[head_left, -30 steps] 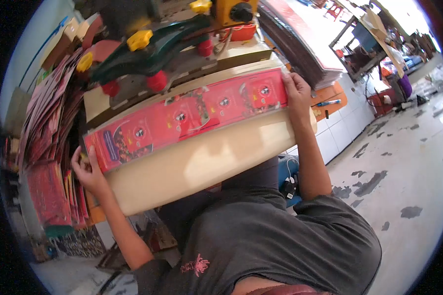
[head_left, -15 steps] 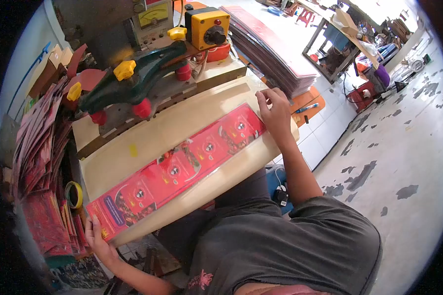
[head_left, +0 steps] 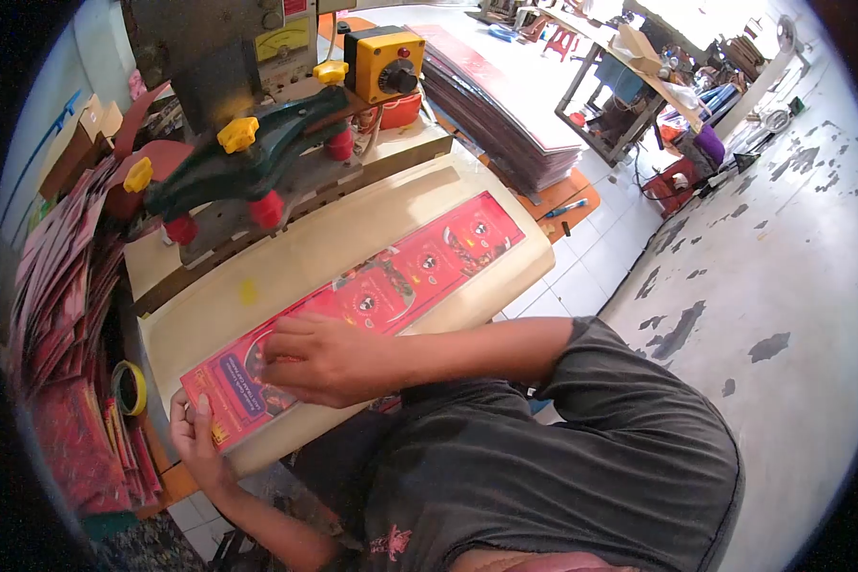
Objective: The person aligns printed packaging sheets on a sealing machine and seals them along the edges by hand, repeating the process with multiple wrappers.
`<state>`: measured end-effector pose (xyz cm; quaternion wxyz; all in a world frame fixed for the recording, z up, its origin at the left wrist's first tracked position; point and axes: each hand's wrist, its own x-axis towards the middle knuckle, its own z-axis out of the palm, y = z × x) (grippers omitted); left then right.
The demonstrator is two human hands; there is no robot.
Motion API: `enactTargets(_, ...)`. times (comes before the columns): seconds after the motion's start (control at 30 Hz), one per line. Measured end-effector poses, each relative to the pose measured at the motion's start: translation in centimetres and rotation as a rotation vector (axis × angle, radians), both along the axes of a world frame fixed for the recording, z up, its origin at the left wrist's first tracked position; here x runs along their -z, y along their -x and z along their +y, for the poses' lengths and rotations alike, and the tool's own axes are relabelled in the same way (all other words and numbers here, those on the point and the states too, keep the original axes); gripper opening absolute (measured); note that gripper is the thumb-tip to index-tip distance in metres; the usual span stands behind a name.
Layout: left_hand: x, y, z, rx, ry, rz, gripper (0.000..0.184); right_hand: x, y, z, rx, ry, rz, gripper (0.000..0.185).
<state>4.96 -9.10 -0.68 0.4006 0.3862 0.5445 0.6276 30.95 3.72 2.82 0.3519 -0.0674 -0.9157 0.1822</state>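
Observation:
A long red printed strip (head_left: 419, 262) with food pictures and round logos, glossy as if under clear plastic, lies slantwise on the cream-coloured board (head_left: 305, 272) of a machine. At the strip's near left end is my left hand (head_left: 200, 439), closed on the corner with the thumb on top. My right hand (head_left: 329, 360) is over the left part of the strip, its fingers bent and drawn together. Whatever those fingertips may hold is hidden, and part of the print lies beneath the hand.
Behind the board stands the machine's dark green clamp arm (head_left: 257, 157) with yellow knobs, beside a yellow control box (head_left: 383, 65). Piled red printed sheets (head_left: 57, 286) and a yellow tape roll (head_left: 129, 386) are at left. A tall sheet stack (head_left: 505, 114) stands behind right.
My right hand has left the strip's far right end and come across to its left part. My left hand stays at the left end. The view has shifted slightly.

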Motion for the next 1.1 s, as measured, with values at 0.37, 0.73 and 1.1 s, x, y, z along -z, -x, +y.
enactTargets(0.37,4.1,2.1,-2.0,-0.03,-0.023,0.028,0.058,-0.7,12.1,-1.1,0.063,-0.378,0.055,0.033)
enactTargets(0.73,2.8,0.0,-1.7,-0.139,-0.184,-0.02,0.044,-1.0,14.3,-0.8,0.12,-0.364,-0.061,0.017)
enactTargets(1.1,3.7,0.9,-1.6,-0.138,-0.215,0.058,0.041,-1.1,14.5,-0.9,0.072,-0.404,-0.061,0.02)
